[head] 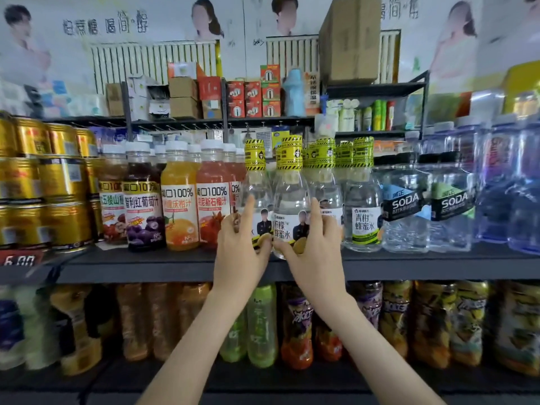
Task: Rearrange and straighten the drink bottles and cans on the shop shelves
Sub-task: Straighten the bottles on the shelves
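Gripping one bottle each: left hand (244, 241) and right hand (317, 244), fingers curled round.
Upright and side by side, left bottle (257, 194) and right bottle (292, 197) stood at the front of the shelf (146, 266), mid-length.

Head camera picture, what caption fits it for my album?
Left hand grips one clear bottle, right hand the next bottle, on the shelf.

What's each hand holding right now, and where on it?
The left hand grips the left yellow-capped bottle, the right hand the next bottle, both round the labelled lower body.
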{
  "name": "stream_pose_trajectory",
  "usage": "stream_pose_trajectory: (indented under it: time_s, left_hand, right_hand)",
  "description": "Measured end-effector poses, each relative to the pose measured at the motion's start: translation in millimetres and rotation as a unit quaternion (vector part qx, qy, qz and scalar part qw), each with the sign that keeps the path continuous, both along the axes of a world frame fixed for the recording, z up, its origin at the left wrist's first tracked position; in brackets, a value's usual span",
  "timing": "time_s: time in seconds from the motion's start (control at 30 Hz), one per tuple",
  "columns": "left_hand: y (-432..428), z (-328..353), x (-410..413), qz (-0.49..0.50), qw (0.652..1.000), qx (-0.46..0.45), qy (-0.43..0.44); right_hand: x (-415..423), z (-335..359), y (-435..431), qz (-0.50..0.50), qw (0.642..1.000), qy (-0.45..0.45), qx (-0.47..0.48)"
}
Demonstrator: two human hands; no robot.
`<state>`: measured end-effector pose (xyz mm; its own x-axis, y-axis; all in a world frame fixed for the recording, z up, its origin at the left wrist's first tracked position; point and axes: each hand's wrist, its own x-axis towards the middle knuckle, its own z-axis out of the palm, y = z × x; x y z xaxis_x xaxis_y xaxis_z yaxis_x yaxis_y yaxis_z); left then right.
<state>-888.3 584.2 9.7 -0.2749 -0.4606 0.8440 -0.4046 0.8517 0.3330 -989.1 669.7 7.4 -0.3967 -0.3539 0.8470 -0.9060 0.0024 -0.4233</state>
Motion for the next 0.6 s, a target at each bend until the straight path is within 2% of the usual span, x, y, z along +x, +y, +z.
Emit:
stream_pose_trajectory:
  time_s: [0.13, 0.4, 0.6]
  left_hand:
    - [-0.1, -0.2, 2.1, -0.008, 1.0, -0.002, -0.002]
    - [-3.3, 0.1, 1.1, -0.01, 1.0, 0.005, -0.007]
    - [4.5, 7.6, -1.3, 0.002, 0.997, 0.064, -0.04]
  right_hand:
    - [-0.7, -4.3, -3.5, -0.019, 0.999, 0.03, -0.011]
    - [4.3, -2.2, -9.7, -0.125, 0.987, 0.103, 0.002]
    - [2.1, -1.5, -4.0, -0.087, 0.992, 0.08, 0.035]
